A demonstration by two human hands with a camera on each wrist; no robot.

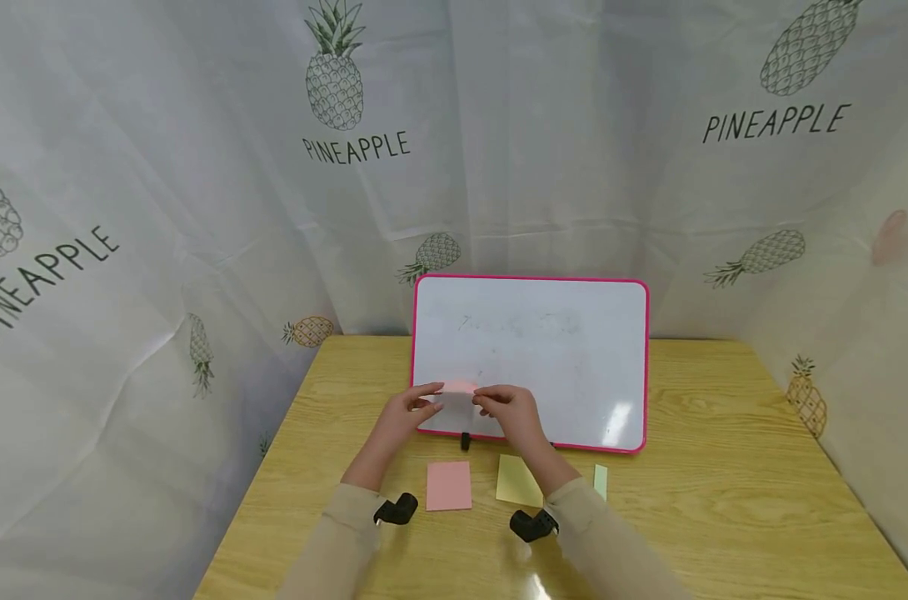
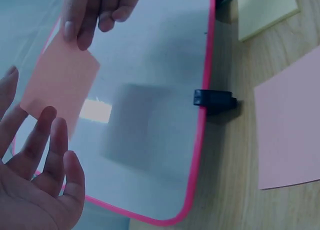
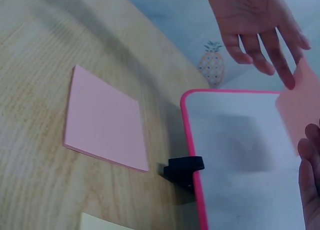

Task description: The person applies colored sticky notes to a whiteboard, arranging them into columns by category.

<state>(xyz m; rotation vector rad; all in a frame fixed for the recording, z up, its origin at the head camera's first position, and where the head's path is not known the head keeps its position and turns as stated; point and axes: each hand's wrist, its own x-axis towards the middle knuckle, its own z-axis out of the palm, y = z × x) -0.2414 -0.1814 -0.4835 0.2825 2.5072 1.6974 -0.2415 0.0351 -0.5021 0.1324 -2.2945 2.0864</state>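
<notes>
A single pink sticky note [image 1: 460, 387] is held up before the lower left of a whiteboard [image 1: 529, 358] with a pink frame. My right hand [image 1: 508, 408] pinches one edge of it, as the left wrist view shows with thumb and fingertip at the note's upper end [image 2: 62, 77]. At the opposite edge is my left hand [image 1: 412, 408], its fingers spread and fairly straight, the fingertips touching or just beside the note. In the right wrist view, the left hand [image 3: 257, 25] reaches toward the note's corner [image 3: 300, 105].
On the wooden table [image 1: 701, 492], in front of the board, lie a pink sticky-note pad [image 1: 449, 486], a yellow pad [image 1: 517, 481] and a narrow green strip pad [image 1: 601, 482]. A black foot [image 1: 465, 441] juts from the board's lower edge. Behind hangs a pineapple-print curtain [image 1: 536, 183].
</notes>
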